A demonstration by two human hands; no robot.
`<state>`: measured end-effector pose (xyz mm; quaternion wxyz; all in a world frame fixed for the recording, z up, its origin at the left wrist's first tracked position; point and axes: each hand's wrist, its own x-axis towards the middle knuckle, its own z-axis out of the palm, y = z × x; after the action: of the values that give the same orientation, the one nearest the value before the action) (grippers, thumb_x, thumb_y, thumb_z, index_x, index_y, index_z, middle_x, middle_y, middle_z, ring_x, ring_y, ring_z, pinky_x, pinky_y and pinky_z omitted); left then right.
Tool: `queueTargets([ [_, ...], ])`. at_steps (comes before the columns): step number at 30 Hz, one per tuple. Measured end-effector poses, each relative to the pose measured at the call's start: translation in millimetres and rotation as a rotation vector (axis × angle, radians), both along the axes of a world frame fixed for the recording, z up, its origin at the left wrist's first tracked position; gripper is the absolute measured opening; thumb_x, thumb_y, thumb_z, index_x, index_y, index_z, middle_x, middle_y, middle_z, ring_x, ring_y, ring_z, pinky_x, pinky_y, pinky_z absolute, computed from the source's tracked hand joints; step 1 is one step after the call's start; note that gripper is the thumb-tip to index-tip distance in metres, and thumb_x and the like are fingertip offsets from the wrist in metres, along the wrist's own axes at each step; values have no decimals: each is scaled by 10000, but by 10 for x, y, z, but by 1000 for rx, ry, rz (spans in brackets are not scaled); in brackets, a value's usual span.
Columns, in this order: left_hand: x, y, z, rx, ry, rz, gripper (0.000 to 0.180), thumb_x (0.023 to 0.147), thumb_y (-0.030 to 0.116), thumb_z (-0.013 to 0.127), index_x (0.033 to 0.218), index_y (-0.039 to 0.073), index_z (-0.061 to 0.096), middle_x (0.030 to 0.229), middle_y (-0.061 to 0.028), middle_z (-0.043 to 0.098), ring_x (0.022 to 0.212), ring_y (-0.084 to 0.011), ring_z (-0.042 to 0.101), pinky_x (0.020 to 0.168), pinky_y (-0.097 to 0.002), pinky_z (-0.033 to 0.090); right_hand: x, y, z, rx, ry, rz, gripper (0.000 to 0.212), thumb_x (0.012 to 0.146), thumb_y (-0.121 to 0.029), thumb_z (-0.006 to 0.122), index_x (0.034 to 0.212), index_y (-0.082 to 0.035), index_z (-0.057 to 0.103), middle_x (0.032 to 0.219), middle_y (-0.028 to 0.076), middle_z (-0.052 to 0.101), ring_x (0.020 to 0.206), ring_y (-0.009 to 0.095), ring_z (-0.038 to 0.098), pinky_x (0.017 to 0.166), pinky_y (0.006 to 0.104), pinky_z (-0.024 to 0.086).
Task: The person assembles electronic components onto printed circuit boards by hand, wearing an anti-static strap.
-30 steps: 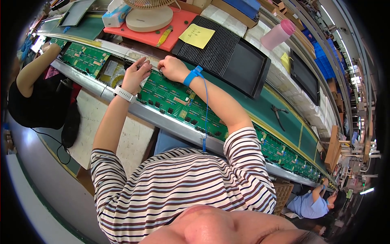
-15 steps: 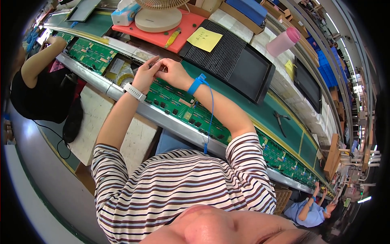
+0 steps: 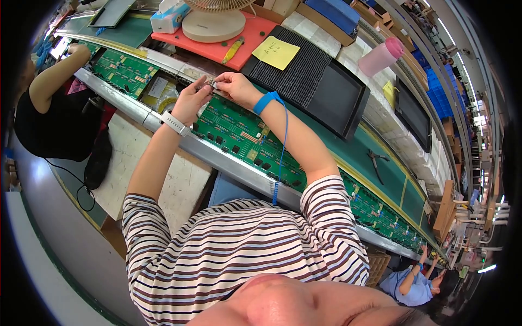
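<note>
My left hand (image 3: 193, 102), with a pale watch on its wrist, is closed in a pinch at the far side of the line. My right hand (image 3: 237, 88) meets it there, thumb and forefinger pinched together. A blue wrist strap (image 3: 265, 102) with a coiled cord circles my right wrist. Something small and greyish sits between the fingertips, too small to name. Below both hands lies a green circuit board (image 3: 225, 126) with rows of small parts and black components along its near edge.
Left of my hands, a yellow roll (image 3: 168, 104) lies in a gap beside another circuit board (image 3: 124, 70). Beyond are a black tray (image 3: 340, 100), a yellow note (image 3: 275, 52), a fan base (image 3: 213, 25), pliers (image 3: 376, 165) and a pink bottle (image 3: 380, 56). A co-worker's arm (image 3: 57, 73) reaches in at left.
My fingertips have drawn slightly apart, and a small greyish thing now shows between them. The right hand has shifted a little away from me. The boards have slid very slightly or not at all.
</note>
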<state>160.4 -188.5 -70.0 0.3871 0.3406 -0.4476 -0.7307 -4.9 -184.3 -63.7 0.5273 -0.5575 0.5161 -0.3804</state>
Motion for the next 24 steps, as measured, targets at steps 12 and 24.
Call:
queueTargets([
  [12,54,-4,47,21,-79,40,510,872,152,484,1294,-12,251,1237,-128,414,1110,-184,442,883,-260,393,18,-40,-140,-485,804,79,182,718,-96,484,807,-94,643,789,153,556,768,297,551,691,378,439],
  [24,41,-35,1,-4,-50,53,491,866,136,487,1283,-19,280,1217,-123,430,1049,-156,468,845,-243,404,132,2,-12,-567,1023,132,134,727,-120,497,775,-72,613,839,177,529,753,334,573,663,402,470],
])
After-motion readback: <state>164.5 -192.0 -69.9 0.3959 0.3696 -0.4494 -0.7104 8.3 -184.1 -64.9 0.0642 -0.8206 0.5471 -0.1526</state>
